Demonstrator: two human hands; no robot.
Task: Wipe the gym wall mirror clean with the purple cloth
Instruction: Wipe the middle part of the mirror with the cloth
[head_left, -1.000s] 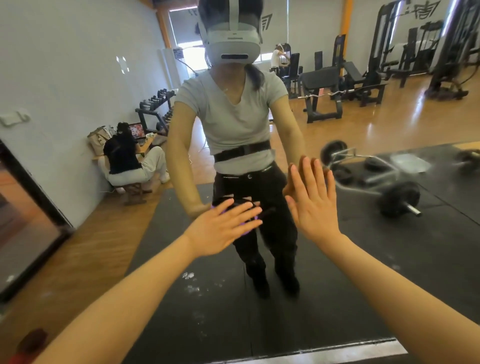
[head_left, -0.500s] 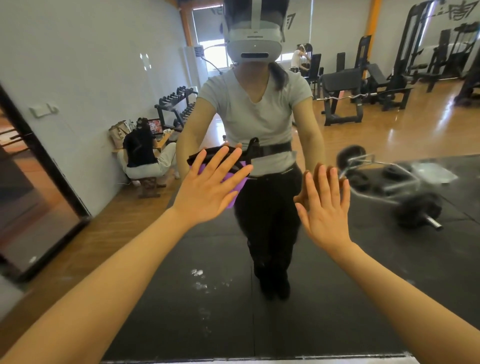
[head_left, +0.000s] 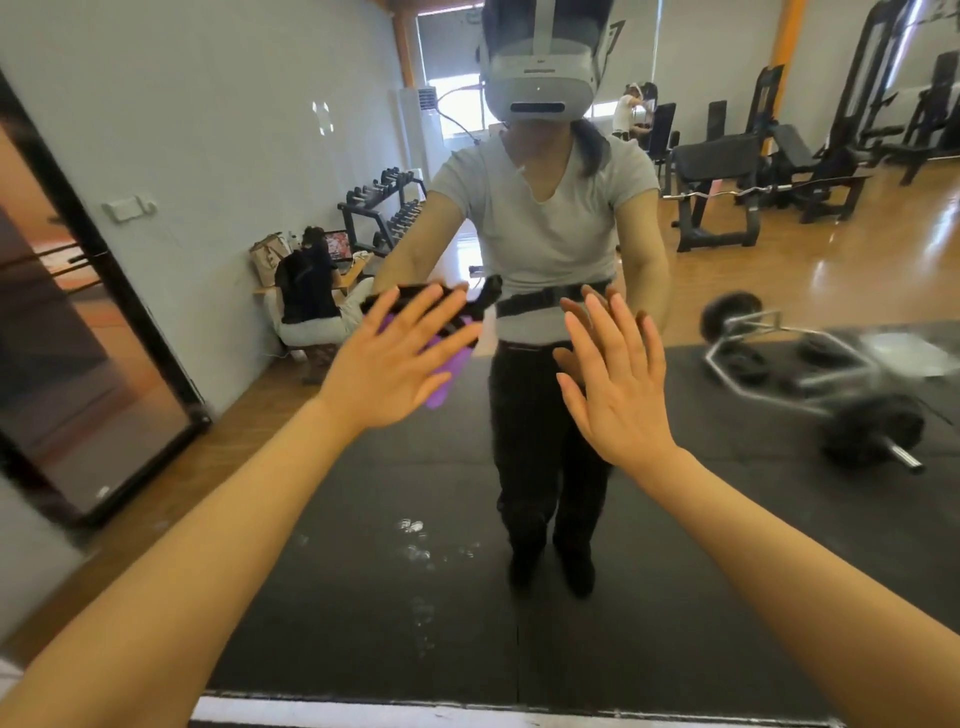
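Observation:
The gym wall mirror (head_left: 363, 597) fills the view and reflects me and the room. My left hand (head_left: 395, 364) lies flat with fingers spread, pressing the purple cloth (head_left: 447, 374) against the glass at about waist height of my reflection. Only a strip of the cloth shows past my fingers. My right hand (head_left: 618, 384) is flat on the glass to the right of it, fingers straight and spread, holding nothing. Whitish smudges (head_left: 421, 545) mark the glass lower down, below my left hand.
The mirror's bottom edge (head_left: 467, 709) runs along the floor. A dark framed panel (head_left: 78, 364) stands at the left side. The reflection shows a seated person (head_left: 311, 301), a dumbbell rack (head_left: 389, 208), weight benches (head_left: 717, 171) and a barbell (head_left: 831, 379) on black matting.
My left hand has slid the cloth upward on the glass, from hip height to waist height of my reflection. My right hand stays flat on the glass.

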